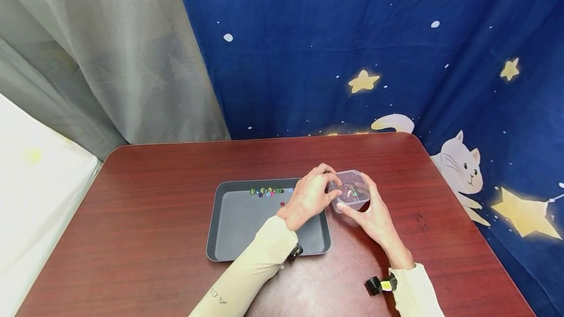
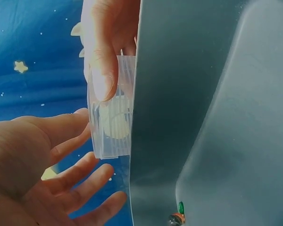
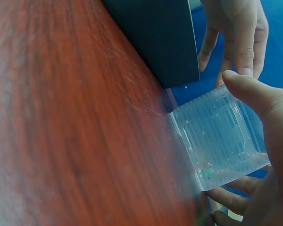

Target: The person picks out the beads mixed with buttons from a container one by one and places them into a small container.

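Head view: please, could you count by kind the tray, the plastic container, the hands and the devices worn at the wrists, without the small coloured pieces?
Dark grey tray: 1
Clear plastic container: 1
Hands: 2 (left hand, right hand)
Black wrist devices: 2
Total: 6

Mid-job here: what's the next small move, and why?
Probably dip the left hand into the clear, squarish plastic box for one of the small shiny pieces inside: the right hand steadies the open-topped box, and the left, at its rim, apparently holds nothing.
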Demonstrator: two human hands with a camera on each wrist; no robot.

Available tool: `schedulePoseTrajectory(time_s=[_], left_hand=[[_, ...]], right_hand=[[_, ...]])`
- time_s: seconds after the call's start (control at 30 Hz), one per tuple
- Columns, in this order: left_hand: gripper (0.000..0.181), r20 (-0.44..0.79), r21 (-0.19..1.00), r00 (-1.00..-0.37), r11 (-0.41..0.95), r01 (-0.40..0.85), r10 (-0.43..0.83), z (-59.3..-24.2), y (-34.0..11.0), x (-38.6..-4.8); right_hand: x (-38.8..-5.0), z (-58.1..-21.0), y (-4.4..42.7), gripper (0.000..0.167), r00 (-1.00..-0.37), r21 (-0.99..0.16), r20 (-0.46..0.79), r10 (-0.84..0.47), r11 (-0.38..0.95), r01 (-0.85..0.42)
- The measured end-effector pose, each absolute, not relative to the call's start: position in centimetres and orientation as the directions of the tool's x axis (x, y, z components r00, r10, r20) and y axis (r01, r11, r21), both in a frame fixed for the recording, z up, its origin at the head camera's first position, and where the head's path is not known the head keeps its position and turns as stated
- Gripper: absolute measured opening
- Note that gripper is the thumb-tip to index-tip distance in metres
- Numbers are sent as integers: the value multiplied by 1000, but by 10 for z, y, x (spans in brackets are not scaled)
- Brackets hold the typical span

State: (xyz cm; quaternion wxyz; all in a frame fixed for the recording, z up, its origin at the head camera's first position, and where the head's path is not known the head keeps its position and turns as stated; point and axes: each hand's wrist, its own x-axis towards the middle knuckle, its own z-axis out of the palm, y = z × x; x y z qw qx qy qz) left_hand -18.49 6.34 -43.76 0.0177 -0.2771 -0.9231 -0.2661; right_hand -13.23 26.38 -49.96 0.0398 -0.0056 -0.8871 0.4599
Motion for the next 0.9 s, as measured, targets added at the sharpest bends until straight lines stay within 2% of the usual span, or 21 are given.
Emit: schedulePoseTrajectory(time_s=[0.9], left_hand=[[26, 179, 537, -860, 686, 492, 477, -437, 55, -185]], right_hand=[[-132, -501, 264, 105, -996, -810, 72, 55, 586, -26]])
